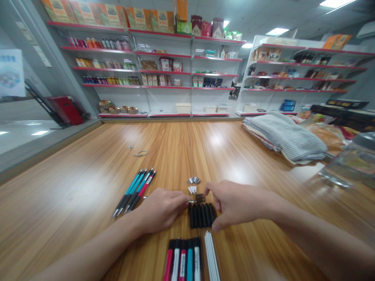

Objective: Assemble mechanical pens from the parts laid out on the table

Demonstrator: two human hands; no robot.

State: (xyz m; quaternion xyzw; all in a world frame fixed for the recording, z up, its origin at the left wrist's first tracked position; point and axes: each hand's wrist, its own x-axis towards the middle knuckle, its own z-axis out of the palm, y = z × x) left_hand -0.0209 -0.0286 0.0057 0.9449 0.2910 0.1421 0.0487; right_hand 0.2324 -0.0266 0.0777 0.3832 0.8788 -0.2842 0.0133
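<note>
Two hands are working over pen parts on the table (73, 203), sorted into groups by kind, which we read as keeping each part within easy reach. Left hand (159, 210) looks closed on a thin refill (191, 201), forearm angled in from lower left, tip just past the fingers and pointing at the black barrels (201, 215). Right hand (238, 205) comes in from the right, arched over that row, fingers at the far side, thumb at the near corner; we can't tell whether it's gripping or steadying. Just above the barrels: small dark parts (200, 198), white tips (192, 189), metal cones (193, 180). Blue and pink pens (133, 191) lie slanted left of the left hand. Pen bodies (183, 259) and white rods (211, 255) sit nearest us.
</note>
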